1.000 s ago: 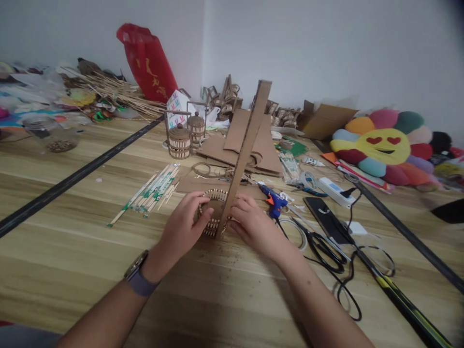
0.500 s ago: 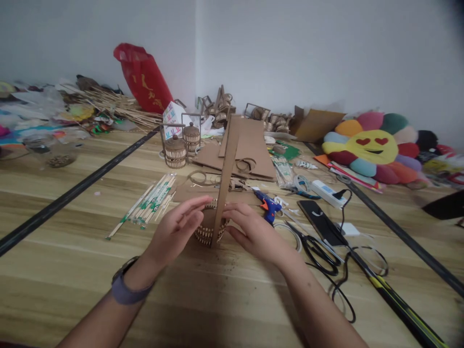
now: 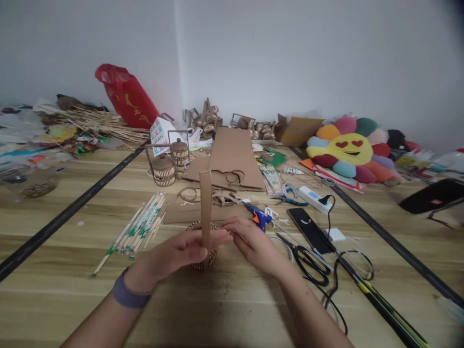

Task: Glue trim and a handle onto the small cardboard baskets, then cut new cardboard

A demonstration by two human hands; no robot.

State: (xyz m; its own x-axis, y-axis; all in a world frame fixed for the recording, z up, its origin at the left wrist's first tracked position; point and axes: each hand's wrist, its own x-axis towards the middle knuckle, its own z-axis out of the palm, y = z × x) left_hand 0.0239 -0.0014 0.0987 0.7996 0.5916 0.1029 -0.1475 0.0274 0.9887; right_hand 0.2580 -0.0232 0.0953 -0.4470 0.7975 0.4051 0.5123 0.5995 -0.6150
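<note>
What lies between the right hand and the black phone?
Between the right hand and black phone, the head view shows a white ring, black-handled scissors and a thin pale strip.

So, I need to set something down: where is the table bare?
Left of the chopsticks, up to the left black strip, bar one pale scrap. Also this side of the basket, though specks lie there. Crowded: right of the right hand, with glue gun, scissors and phone.

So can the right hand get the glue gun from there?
Probably yes: the glue gun lies just beyond the right hand, and nothing seems to stand between them.
</note>
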